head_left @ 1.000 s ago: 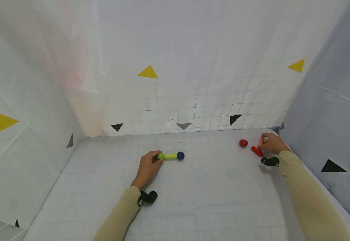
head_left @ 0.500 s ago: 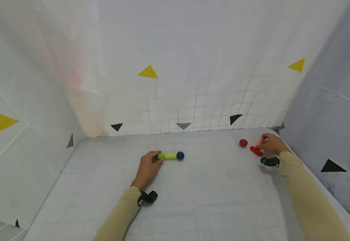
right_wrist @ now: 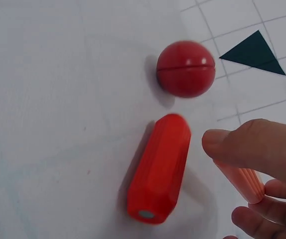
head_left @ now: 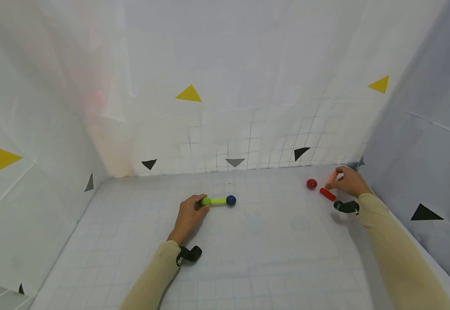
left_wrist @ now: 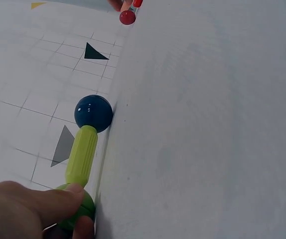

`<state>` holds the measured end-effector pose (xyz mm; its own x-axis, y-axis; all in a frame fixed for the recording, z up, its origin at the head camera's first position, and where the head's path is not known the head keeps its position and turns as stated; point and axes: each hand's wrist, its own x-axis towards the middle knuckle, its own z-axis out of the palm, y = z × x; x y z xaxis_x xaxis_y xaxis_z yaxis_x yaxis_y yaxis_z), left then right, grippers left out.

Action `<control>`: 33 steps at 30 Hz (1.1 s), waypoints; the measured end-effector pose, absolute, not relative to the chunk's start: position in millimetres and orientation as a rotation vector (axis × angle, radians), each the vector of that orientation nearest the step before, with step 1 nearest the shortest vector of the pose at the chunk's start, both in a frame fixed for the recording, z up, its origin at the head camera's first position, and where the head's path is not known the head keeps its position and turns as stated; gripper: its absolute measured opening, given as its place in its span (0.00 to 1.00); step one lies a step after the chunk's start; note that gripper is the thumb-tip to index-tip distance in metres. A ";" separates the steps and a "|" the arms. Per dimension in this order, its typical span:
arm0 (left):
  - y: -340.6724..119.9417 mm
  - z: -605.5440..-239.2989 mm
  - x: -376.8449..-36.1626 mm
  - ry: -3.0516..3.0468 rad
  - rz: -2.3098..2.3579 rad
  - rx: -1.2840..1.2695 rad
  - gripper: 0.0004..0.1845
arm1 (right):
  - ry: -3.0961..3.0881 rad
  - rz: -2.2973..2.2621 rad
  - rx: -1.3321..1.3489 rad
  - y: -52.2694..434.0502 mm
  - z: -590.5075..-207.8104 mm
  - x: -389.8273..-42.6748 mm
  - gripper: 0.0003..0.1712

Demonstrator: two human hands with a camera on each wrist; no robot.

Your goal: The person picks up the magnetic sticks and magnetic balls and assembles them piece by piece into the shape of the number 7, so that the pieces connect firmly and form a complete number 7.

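My left hand (head_left: 187, 216) pinches a green ball (left_wrist: 86, 208) between thumb and fingers. A ridged yellow-green magnetic rod (left_wrist: 82, 155) joins that ball to a dark blue ball (left_wrist: 93, 113), all in one line on the table. Over at the far right, my right hand (head_left: 351, 181) holds a ridged peach-orange magnetic rod (right_wrist: 245, 181) by thumb and fingers; the thumb hides part of it. Just left of those fingers a red magnetic rod (right_wrist: 160, 169) lies on the table, with a pale disc at one end. Beyond it sits a red ball (right_wrist: 186, 68), apart from the rod.
A white gridded sheet covers the table (head_left: 256, 258). White walls stand behind and at both sides, with yellow and black triangles on them. The right wall (head_left: 422, 172) rises close beside my right forearm. Each wrist wears a small dark camera (head_left: 191, 254).
My right hand has shifted slightly left and away from me with the peach-orange rod, which has gone from near upright to slanted. The red rod has moved slightly left. My left hand keeps its grip.
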<state>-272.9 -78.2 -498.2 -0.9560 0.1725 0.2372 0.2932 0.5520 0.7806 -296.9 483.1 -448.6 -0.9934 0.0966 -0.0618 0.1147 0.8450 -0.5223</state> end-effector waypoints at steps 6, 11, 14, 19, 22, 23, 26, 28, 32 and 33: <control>-78.0 -498.3 -272.4 -2.654 -1.375 -0.395 0.23 | 3.007 -0.862 0.161 470.3 -439.1 -296.2 0.55; -77.8 -497.5 -272.2 -2.650 -1.374 -0.394 0.23 | 3.021 -0.904 0.118 455.7 -430.2 -296.2 0.55; -77.9 -496.9 -272.0 -2.649 -1.374 -0.393 0.23 | 3.038 -0.904 0.082 448.0 -427.7 -295.6 0.55; -78.3 -496.3 -272.0 -2.653 -1.364 -0.399 0.23 | 3.058 -0.939 0.031 439.0 -428.1 -294.0 0.57; -78.6 -496.2 -271.5 -2.651 -1.363 -0.406 0.23 | 3.058 -0.972 0.022 433.5 -427.8 -291.8 0.59; -78.7 -496.1 -271.3 -2.650 -1.364 -0.407 0.23 | 3.055 -0.981 0.024 431.4 -427.5 -291.1 0.59; -78.9 -496.2 -271.0 -2.647 -1.379 -0.409 0.23 | 3.045 -0.996 0.025 425.3 -426.3 -289.4 0.58; -78.8 -496.1 -271.0 -2.646 -1.386 -0.408 0.23 | 3.029 -1.018 0.020 421.3 -424.7 -288.1 0.57; -79.1 -496.5 -271.3 -2.644 -1.389 -0.411 0.23 | 3.004 -1.055 -0.006 414.8 -423.2 -285.5 0.56; -79.1 -496.7 -271.6 -2.644 -1.389 -0.412 0.23 | 3.000 -1.068 -0.015 413.1 -422.9 -285.2 0.56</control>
<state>-271.6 -79.1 -496.7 -0.9547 0.1803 0.2366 0.2971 0.5402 0.7874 -285.2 413.1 -422.9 -0.9990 0.0058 0.0439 -0.0233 0.7751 -0.6315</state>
